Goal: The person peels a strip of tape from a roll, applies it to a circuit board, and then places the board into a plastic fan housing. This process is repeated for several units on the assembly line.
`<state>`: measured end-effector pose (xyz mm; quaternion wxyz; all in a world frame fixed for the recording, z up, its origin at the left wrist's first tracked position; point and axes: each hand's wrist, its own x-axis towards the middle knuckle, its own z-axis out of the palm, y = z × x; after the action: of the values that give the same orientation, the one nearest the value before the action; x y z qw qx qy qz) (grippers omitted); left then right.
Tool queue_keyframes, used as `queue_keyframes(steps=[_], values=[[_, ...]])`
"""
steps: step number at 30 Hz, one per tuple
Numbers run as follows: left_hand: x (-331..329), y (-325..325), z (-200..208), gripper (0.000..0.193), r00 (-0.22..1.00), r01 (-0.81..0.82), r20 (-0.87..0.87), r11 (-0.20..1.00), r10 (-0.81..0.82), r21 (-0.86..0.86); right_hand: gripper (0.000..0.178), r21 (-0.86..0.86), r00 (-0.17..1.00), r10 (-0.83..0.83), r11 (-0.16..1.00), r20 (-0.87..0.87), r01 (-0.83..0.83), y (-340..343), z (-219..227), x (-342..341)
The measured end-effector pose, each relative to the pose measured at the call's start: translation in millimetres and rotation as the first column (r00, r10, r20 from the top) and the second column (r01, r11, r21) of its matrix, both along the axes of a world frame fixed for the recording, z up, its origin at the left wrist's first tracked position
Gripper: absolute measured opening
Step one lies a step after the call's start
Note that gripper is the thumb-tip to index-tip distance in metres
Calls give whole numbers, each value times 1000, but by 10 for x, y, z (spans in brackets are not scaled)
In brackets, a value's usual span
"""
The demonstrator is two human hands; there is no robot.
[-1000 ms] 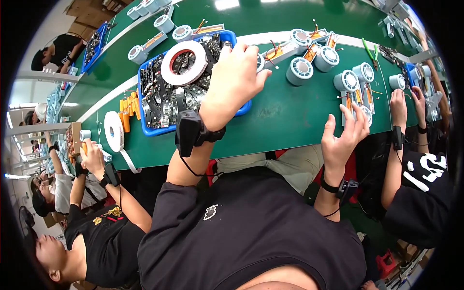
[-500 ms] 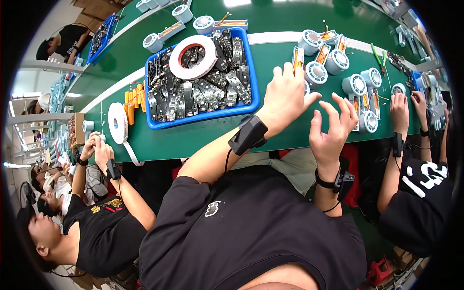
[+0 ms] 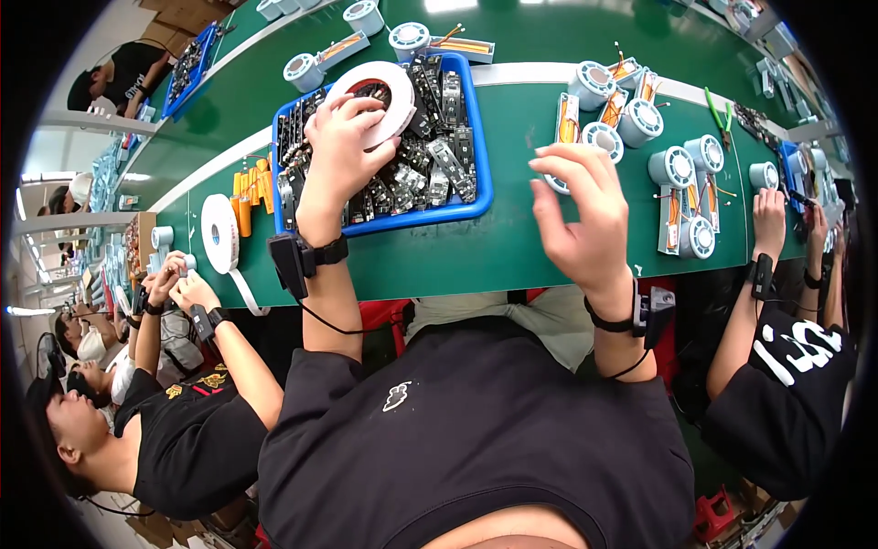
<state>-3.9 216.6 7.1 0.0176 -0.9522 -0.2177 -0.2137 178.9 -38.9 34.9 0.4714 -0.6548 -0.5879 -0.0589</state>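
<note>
My left hand (image 3: 340,151) reaches over a blue tray (image 3: 402,222) filled with small black circuit-board pieces (image 3: 448,165). Its fingers curl over the near left rim of a roll of white tape (image 3: 399,101), which lies on top of those pieces; the thumb stays under the roll's lower edge. My right hand (image 3: 590,220) hovers over the green table, fingers bent and thumb apart, with nothing seen in it. Just beyond its fingers are light-blue round units (image 3: 603,139) with slotted faces, joined to open rectangular housings (image 3: 567,117) that show orange cells and wires. The hand partly covers one unit.
A second white tape roll (image 3: 219,234) stands left of the tray, its loose end hanging at the table edge. Orange cells (image 3: 241,206) lie beside it. Green-handled pliers (image 3: 720,119) and more light-blue units (image 3: 672,166) are to the right. Co-workers sit on both sides.
My left hand has moved left from the light-blue units onto the tape roll in the tray. My right hand has shifted left toward the near units. The roll has shifted slightly.
</note>
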Motion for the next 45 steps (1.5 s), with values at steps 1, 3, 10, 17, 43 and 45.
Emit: queue_keyframes(steps=[1,3,10,17,43,45], values=[[35,-44,45,43,996,51,71,998,-49,-39,26,-2,1000,-12,1000,7,12,102,43,-24],[64,-174,146,42,969,150,215,983,-125,-104,31,15,997,75,997,-28,-74,326,113,-103],[347,-653,196,41,864,382,476,831,-165,-405,36,215,996,41,976,-80,-23,655,-29,-217],[397,-588,155,38,866,353,494,792,-75,-498,33,231,986,-26,973,164,-13,637,20,-82],[1986,503,363,50,986,166,35,985,-165,-44,15,-456,974,-209,877,-88,148,1255,294,2089],[2294,721,-47,51,951,309,4,951,-309,34,17,-455,980,-184,881,-73,132,1392,168,2273]])
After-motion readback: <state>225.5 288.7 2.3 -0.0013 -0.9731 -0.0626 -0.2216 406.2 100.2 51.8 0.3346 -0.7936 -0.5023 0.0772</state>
